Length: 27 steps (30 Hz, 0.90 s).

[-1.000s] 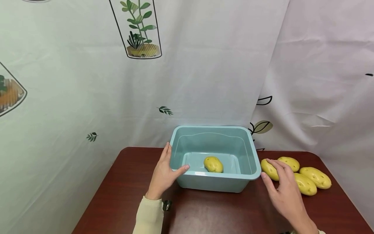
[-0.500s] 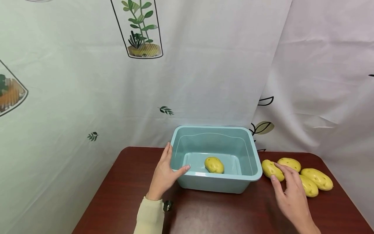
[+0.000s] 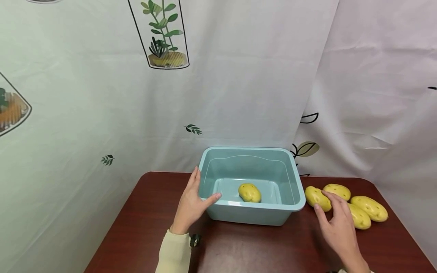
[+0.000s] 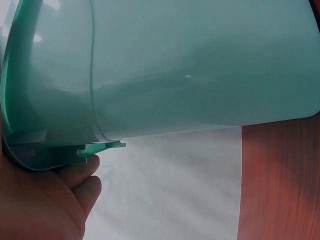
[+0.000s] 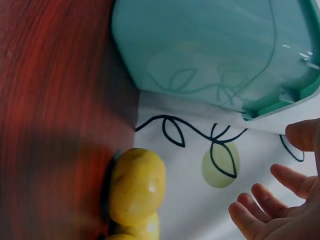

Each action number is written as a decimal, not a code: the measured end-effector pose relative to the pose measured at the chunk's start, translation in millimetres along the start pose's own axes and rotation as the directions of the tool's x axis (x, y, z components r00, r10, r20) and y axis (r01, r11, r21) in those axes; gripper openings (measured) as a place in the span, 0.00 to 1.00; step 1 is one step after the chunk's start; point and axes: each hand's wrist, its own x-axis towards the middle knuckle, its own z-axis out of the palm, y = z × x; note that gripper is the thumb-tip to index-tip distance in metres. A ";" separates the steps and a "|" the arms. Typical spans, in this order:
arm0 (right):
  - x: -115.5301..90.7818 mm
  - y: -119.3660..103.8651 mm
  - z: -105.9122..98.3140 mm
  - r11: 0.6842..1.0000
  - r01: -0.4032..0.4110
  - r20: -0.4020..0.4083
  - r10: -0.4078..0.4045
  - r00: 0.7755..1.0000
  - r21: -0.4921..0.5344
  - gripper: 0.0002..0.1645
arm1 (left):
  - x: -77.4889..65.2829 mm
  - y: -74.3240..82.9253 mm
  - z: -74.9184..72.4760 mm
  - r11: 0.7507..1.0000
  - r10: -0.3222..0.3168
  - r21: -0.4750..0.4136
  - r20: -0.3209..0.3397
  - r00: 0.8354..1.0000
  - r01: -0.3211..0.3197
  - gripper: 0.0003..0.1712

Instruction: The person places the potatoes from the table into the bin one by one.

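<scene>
Hovering near potatoes [image 3: 313, 198], right hand [image 3: 339, 229]; touching tub [image 3: 246, 215], left hand [image 3: 189, 207].

The table [image 3: 246, 248] has a glossy, reddish-brown wood-grain top with rounded far corners. A light blue tub [image 3: 246, 216] stands upright on it, toward the far edge. Four yellow potatoes [image 3: 370, 208] lie grouped just beside it, near the table's far right corner.

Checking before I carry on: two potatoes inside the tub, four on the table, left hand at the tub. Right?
Not quite: the head view shows only one potato inside the tub. Four potatoes on the table, left hand at the tub: correct.
</scene>
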 end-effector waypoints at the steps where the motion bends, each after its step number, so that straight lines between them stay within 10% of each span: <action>1: 0.4 1.3 1.2 1.000 -0.008 0.002 0.008 1.000 -0.001 0.26 | -0.1 -0.2 0.0 1.000 0.001 0.001 -0.001 1.000 -0.001 0.64; 27: 7.5 26.6 22.2 0.990 -0.139 0.073 0.141 0.987 -0.038 0.29 | 0.3 -1.1 0.5 1.000 -0.013 0.007 0.010 1.000 0.013 0.65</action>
